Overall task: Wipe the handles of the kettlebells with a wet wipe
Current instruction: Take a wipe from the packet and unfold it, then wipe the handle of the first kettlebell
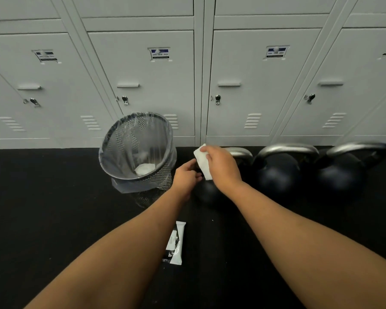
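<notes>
Lockers [143, 74]: a wall of doors right behind the bells. There is no room past them, so I think my strokes should run sideways along the bar, not forward.
Floor [54, 197]: a dark mat, open toward me and off to the left, which is where my elbows have space.
Bin [120, 141]: lined, and just left of the left bell. A wide swing of my left arm could knock it.
Middle bell [279, 175], right bell [341, 177]: set close in a row along the lockers, their handles bare. I judge them yet to do.
Left bell [207, 192]: the one in hand. It sits under both hands, with only the right end of its handle [243, 153] showing.
Right hand [221, 163]: its fingers are clenched on the wipe, over the handle's left end.
Left hand [186, 177]: at the bell's near-left side, with its fingers curled by the wipe's lower edge. I cannot tell whether they grip the handle, the wipe or nothing.
Pack [175, 244]: flat on the floor between my forearms, clear of the work.
Wipe [202, 162]: white, hanging from my right hand down the handle's left side. It would be best to wrap it round the bar, steady the bell with my left hand, then slide over the arch and down both legs.
</notes>
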### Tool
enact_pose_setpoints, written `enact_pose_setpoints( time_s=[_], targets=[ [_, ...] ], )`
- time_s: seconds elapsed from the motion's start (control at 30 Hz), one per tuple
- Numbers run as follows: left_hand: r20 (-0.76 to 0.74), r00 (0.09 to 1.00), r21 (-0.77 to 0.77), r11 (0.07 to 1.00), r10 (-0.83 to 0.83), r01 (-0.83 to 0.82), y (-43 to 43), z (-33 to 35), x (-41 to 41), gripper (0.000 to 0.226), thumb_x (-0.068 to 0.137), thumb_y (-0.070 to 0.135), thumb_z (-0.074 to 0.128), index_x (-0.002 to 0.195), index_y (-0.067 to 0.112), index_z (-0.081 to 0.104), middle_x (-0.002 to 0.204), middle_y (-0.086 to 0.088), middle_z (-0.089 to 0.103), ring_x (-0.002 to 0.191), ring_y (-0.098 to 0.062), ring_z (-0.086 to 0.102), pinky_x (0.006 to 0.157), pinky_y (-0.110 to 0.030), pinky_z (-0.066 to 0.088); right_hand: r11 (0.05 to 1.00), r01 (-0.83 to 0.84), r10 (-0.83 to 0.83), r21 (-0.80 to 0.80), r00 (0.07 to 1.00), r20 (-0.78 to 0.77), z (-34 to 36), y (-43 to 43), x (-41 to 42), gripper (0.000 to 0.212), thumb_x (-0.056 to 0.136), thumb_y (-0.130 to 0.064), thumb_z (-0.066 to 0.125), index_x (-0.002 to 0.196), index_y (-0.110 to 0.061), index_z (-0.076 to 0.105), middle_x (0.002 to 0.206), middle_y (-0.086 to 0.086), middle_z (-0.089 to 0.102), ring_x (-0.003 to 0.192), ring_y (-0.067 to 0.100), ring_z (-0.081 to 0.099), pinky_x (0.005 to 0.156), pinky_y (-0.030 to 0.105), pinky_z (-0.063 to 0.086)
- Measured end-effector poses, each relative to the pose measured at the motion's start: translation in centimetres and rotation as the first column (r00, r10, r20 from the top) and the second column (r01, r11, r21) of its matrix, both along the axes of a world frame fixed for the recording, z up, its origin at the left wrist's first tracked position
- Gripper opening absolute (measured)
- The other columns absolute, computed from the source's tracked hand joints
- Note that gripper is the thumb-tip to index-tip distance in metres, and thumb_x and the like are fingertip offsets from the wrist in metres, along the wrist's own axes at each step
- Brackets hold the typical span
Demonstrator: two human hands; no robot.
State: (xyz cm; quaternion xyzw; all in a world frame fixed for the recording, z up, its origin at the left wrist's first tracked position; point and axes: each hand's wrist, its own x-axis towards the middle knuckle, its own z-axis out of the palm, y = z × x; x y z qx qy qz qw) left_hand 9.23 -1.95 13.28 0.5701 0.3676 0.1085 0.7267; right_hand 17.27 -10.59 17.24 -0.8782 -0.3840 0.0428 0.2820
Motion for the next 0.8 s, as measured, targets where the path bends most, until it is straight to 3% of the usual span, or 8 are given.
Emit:
enact_pose_setpoints(
  time_s=[0.13,0.23,0.37,0.6,0.73,0.8],
  targets=[
    [-0.002,0.998,-0.114,0.992,-0.057,0.057,0.6,-0.9,-0.9,0.071,0.082,-0.015,0.030,0.138,0.023,0.050,0.126,-0.005,0.064,0.104,-0.026,0.069,0.095,-0.052,0.052,0.978,-0.167,0.184,-0.129,0.973,0.138,-0.6,-0.2,-0.9,0.032,0.099,-0.035,0.044,0.118,-0.021,0.067,0.120,0.007,0.064,0.109,0.023,0.059,0.098,0.043,0.046],
    [-0.053,0.995,-0.106,0.992,-0.078,0.072,1.4,-1.2,-1.1,0.067,0.086,-0.010,0.032,0.135,0.030,0.054,0.124,-0.002,0.065,0.106,-0.023,0.068,0.093,-0.049,0.054,0.942,-0.257,0.282,-0.217,0.955,0.096,-1.4,0.1,-1.3,0.042,0.099,-0.014,0.047,0.141,-0.014,0.049,0.150,0.007,0.043,0.132,0.027,0.044,0.110,0.039,0.037],
    [-0.070,0.991,-0.074,0.992,-0.111,0.105,1.5,-0.8,-1.3,0.062,0.090,-0.007,0.035,0.135,0.031,0.053,0.120,0.001,0.066,0.105,-0.021,0.067,0.086,-0.040,0.056,0.923,-0.169,0.243,-0.345,0.952,0.184,-1.8,0.5,-1.5,0.067,0.091,-0.005,0.061,0.150,-0.015,0.030,0.160,0.005,0.023,0.128,0.030,0.045,0.103,0.039,0.045],
    [-0.048,0.993,-0.040,0.994,-0.108,0.106,1.3,-0.7,-1.3,0.066,0.088,-0.009,0.034,0.139,0.029,0.049,0.126,0.011,0.059,0.109,-0.021,0.065,0.086,-0.040,0.054,0.901,-0.090,0.212,-0.424,0.945,0.250,-0.8,0.4,-1.3,0.067,0.092,-0.010,0.060,0.151,-0.017,0.029,0.161,0.003,0.022,0.123,0.030,0.052,0.090,0.038,0.050],
    [0.041,0.998,-0.082,0.995,0.053,-0.049,1.1,-0.5,-0.8,0.060,0.090,-0.008,0.044,0.143,0.021,0.043,0.128,0.003,0.063,0.107,-0.020,0.066,0.092,-0.046,0.052,0.854,-0.035,0.208,-0.519,0.937,0.279,-0.8,0.8,-2.4,0.072,0.093,-0.012,0.061,0.154,-0.013,0.021,0.163,0.006,0.014,0.111,0.028,0.060,0.067,0.035,0.046],
    [0.052,0.997,-0.020,0.998,0.056,-0.055,0.9,-0.5,-0.5,0.050,0.094,-0.002,0.049,0.140,0.018,0.047,0.122,-0.001,0.066,0.107,-0.018,0.065,0.093,-0.042,0.053,0.814,-0.021,0.242,-0.581,0.921,0.307,-0.9,1.6,-2.7,0.074,0.094,-0.010,0.059,0.155,-0.010,0.017,0.164,0.009,0.010,0.109,0.029,0.061,0.064,0.035,0.044]
  ],
)
